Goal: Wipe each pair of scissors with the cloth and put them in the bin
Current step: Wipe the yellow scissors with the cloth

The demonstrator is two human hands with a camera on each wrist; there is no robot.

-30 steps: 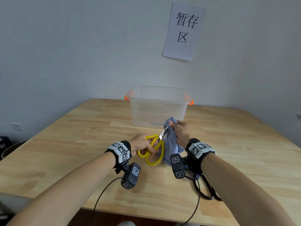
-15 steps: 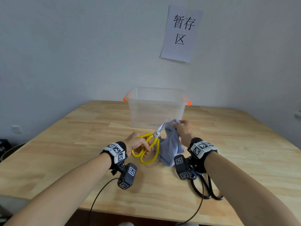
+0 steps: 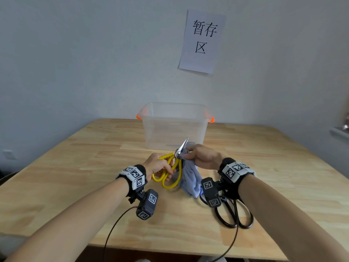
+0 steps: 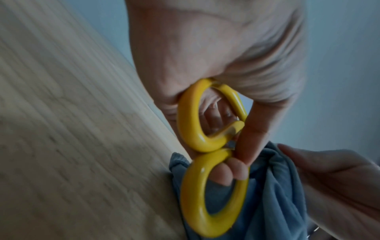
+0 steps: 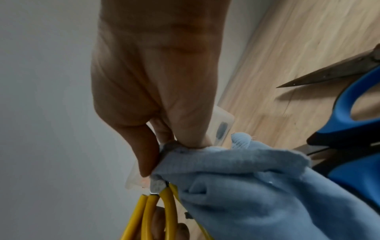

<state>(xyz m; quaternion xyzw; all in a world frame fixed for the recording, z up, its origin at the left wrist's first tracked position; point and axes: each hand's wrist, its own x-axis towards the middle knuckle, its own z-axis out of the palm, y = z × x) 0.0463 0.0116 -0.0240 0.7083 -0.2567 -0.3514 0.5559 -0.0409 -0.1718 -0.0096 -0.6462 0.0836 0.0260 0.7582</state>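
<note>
Left hand holds yellow-handled steel scissors by loops, blades aimed toward bench far edge, at clear plastic bin. Right hand pinches blue cloth at blade base.

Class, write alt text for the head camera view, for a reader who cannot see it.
Over a wooden table, the left hand grips yellow-handled scissors while the right hand pinches a blue cloth at the blades' base. A clear plastic bin stands behind; black scissors lie under the right wrist.
</note>
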